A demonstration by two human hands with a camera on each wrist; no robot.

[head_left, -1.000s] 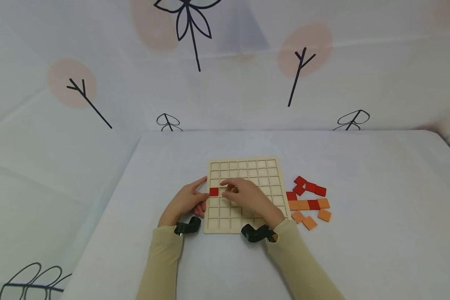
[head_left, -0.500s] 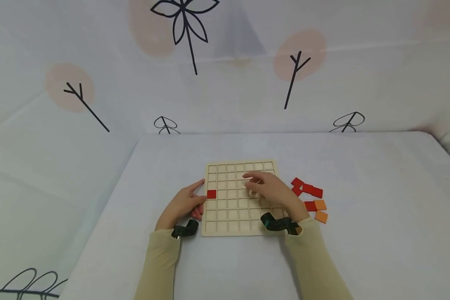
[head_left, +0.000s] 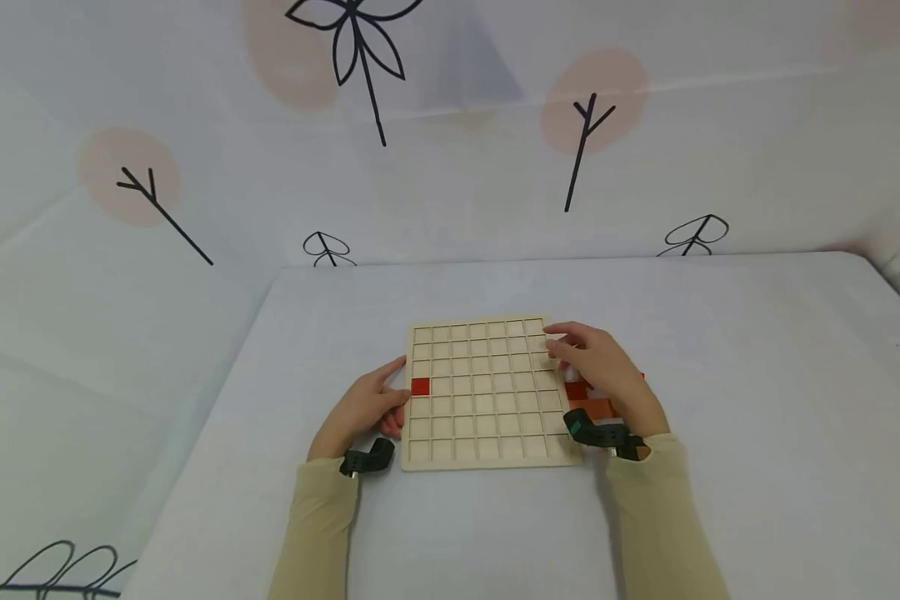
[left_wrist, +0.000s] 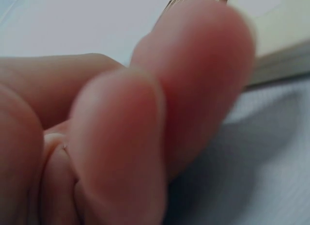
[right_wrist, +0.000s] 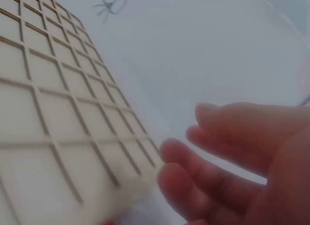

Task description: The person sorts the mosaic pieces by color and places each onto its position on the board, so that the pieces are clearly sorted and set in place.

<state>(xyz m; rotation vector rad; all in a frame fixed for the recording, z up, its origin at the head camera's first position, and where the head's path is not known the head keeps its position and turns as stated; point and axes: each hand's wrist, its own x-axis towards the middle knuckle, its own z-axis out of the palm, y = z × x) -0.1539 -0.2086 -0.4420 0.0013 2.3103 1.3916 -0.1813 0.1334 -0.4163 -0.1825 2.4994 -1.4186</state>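
Note:
A pale wooden grid board (head_left: 487, 417) lies flat on the table, with one red square tile (head_left: 420, 386) in a cell of its leftmost column. At the board's left edge, my left hand (head_left: 362, 408) rests with thumb and index finger against it and the other fingers loosely bent. My right hand (head_left: 592, 358) hovers over the board's right edge, fingers parted and slightly bent, holding nothing visible. Under and beside it lie red tiles (head_left: 576, 391) and orange tiles (head_left: 591, 408), partly hidden by the hand and wrist. In the right wrist view, the right fingers (right_wrist: 193, 171) are beside the board.
The table (head_left: 780, 400) has a white cover. A pale wall cloth (head_left: 487, 183) with plant drawings hangs behind and to the left. Dark wrist cameras (head_left: 367, 458) sit on both wrists.
My right hand has moved right, from beside the red tile across the board to its right edge above the loose tiles. My left hand has stayed at the left edge.

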